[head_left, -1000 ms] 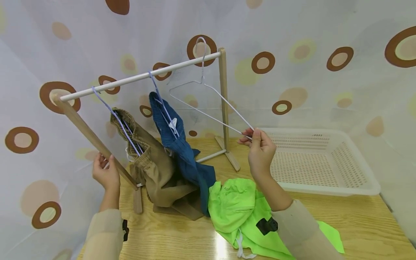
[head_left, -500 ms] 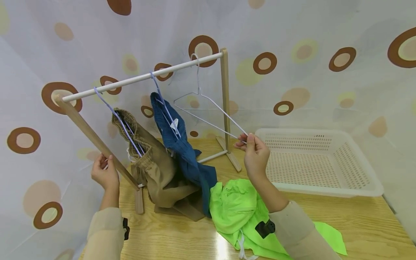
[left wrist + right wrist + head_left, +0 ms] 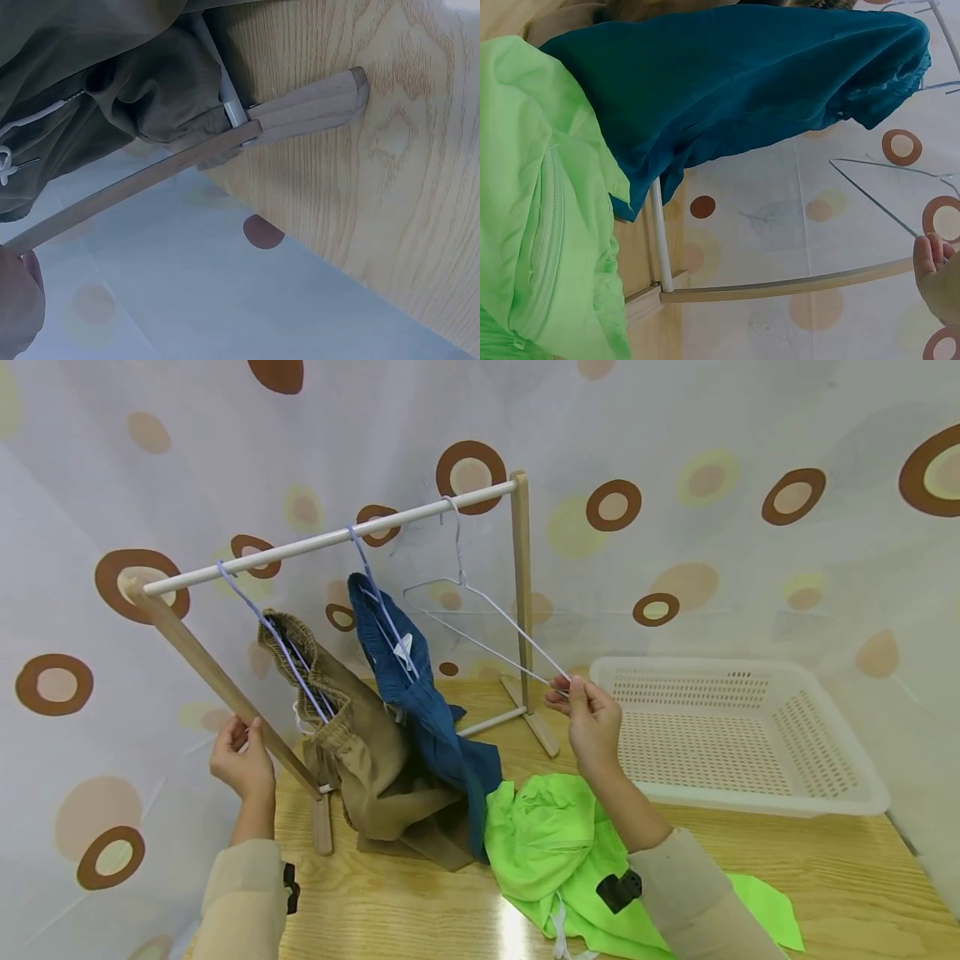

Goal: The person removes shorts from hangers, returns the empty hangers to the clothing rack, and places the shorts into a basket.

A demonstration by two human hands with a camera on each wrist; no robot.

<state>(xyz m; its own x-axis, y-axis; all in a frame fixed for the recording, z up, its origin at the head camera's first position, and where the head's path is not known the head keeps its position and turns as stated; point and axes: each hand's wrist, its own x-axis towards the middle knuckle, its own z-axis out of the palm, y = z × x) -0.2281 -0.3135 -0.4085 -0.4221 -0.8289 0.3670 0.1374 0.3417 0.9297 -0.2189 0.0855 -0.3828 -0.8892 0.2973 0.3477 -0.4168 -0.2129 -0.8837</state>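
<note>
My right hand [image 3: 595, 727] pinches the lower right corner of a bare white wire clothes hanger [image 3: 517, 625], whose hook lies over the white rail of a small clothes rack [image 3: 322, 540]. On the left, my left hand [image 3: 243, 758] grips the rack's wooden side post [image 3: 213, 678] between thumb and fingers. Brown trousers [image 3: 367, 768] and blue trousers [image 3: 431, 714] hang from the rail on purple hangers, their legs reaching the table. Bright green trousers [image 3: 536, 831] lie bunched on the table under my right forearm; their zip [image 3: 546, 240] shows in the right wrist view.
A white plastic basket [image 3: 832, 797] with perforated walls stands at the right on the wooden table [image 3: 405, 910]. A dotted curtain [image 3: 720, 435] hangs behind and to the left. The rack's right post [image 3: 521, 602] and foot [image 3: 540, 733] stand between hanger and basket.
My right hand has lowered the white hanger slightly and moved it left; its hook came down from above the rail onto it. My left hand has stayed at the post.
</note>
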